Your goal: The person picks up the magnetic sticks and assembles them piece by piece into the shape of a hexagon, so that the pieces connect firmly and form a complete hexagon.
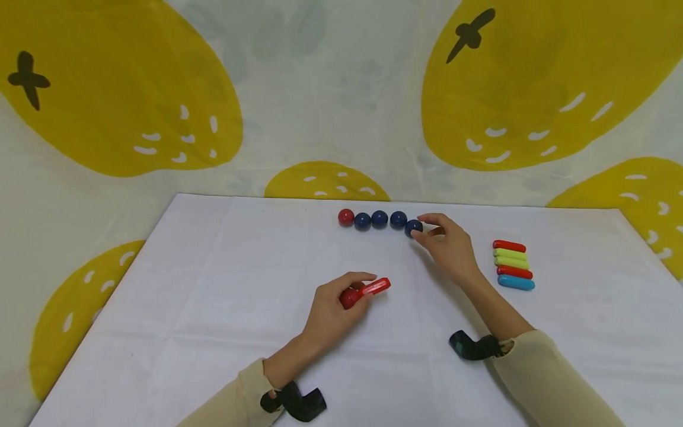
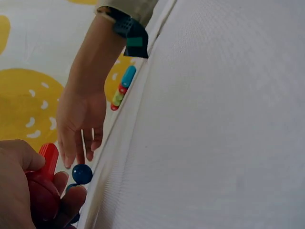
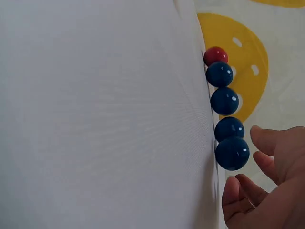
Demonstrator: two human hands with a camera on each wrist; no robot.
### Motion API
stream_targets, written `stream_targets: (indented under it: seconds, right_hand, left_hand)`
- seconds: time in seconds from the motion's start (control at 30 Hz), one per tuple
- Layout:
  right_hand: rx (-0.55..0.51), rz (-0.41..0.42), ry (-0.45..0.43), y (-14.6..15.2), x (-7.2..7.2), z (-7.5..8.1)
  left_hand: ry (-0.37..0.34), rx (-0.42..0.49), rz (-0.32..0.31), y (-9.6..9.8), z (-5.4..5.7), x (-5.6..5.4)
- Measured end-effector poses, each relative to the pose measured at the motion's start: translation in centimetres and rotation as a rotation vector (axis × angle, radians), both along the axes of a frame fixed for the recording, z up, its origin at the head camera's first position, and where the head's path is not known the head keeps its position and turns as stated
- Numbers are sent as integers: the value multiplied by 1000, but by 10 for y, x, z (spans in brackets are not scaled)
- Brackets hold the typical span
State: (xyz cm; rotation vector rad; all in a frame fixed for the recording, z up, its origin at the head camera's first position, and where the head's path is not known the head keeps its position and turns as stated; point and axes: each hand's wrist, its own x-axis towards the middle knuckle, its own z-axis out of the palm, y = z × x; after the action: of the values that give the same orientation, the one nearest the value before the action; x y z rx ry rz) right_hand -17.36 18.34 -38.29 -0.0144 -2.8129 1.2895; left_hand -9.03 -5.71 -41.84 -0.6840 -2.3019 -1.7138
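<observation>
In the head view, my left hand [image 1: 335, 305] holds a red ball [image 1: 349, 298] and a short red stick [image 1: 376, 287] over the middle of the table. The stick's end points up and to the right. A row at the back of the table has one red ball [image 1: 345, 217] at its left, then several dark blue balls. My right hand [image 1: 447, 246] is at the row's right end, thumb and fingers spread around the last blue ball [image 1: 413, 228]. The right wrist view shows a gap between those fingertips and this blue ball [image 3: 232, 153].
Right of my right hand lies a stack of short sticks: red, yellow-green and a blue stick [image 1: 516, 282] nearest me. A white cloth covers the table [image 1: 213, 308]. Behind it hangs a fabric backdrop [image 1: 331, 89] with yellow fruit shapes. Each wrist wears a black camera mount.
</observation>
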Motion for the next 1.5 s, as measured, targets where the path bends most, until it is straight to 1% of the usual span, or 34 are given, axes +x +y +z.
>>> stream_targets:
  seconds: [0.2,0.3,0.43,0.5,0.6,0.77,0.93,1.07,1.13,1.3,1.37,1.43,1.5]
  right_hand:
    - [35,7,8,0,-10,-6]
    - [38,10,13,-2,-12,-7]
    - [31,-11,18,-2,-15,-8]
    - [25,-27,6,-1,-15,-9]
    - [6,-45,-25,2,-13,-8]
    - [-48,-51,-81,7,-9,-5]
    - [-66,-17,-111,10,-3,-2]
    - [-136,32,-128,11,5,0]
    - [-184,67,-136,11,9,1]
    - [-289,131,-131,8,17,-2]
    - [-341,144,-124,8,20,-3]
    - [-383,154,-129,6,23,-3]
    - [-401,172,-138,4,27,-2]
  left_hand:
    - [7,-46,-1,0,0,-1]
    - [6,-45,8,1,0,-2]
    - [19,-20,16,3,-3,-2]
    - [27,-9,15,4,-4,-3]
    - [24,-12,17,5,-4,-3]
    - [-18,-41,35,3,-2,-1]
    - [-19,-27,55,3,-3,-1]
    - [-7,-10,63,3,-3,-1]
    - [-7,-8,62,3,0,0]
    - [-16,-9,60,3,23,9]
    - [-12,-7,62,3,30,12]
    - [-4,-4,64,3,30,12]
    - [3,-2,65,3,30,12]
